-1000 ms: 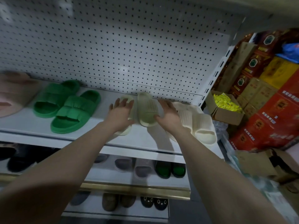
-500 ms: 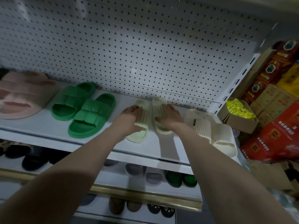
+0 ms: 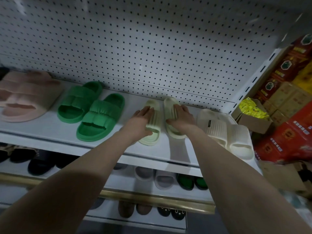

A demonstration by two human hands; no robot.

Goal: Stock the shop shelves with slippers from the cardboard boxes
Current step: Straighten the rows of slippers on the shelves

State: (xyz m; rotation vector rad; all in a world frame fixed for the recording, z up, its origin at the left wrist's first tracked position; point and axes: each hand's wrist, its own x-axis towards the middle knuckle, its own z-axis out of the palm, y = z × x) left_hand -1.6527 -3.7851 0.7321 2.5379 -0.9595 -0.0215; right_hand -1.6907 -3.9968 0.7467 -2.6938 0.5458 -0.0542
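As I hold both arms out to the top shelf (image 3: 42, 130), the left hand (image 3: 143, 119) lies across the strap of one pale green slipper (image 3: 152, 136) and the right hand (image 3: 181, 117) across its mate (image 3: 169, 105), just right of the frame's centre. The fingers of both hands are laid flat over the ribbed straps, pressing rather than clenched. The thumbs sit at the strap edges, and I cannot tell whether either hooks underneath.

The two slippers stand side by side, toes toward me and heels near the pegboard (image 3: 152, 48). They sit between a bright green pair (image 3: 91, 112) to the left and a cream pair (image 3: 226, 132) at lower right, and a pink pair (image 3: 25, 97) fills the left edge.

I judge these to be moulded foam: light, springy, soft enough to dent under a palm and not fragile. They look a little grippy on painted steel, so they should shift in short nudges rather than glide. The wide strap is the sensible hold, thumb under and fingers over, or else a pinch on the sides of the thick sole. A heavy push could skid one off the front lip.
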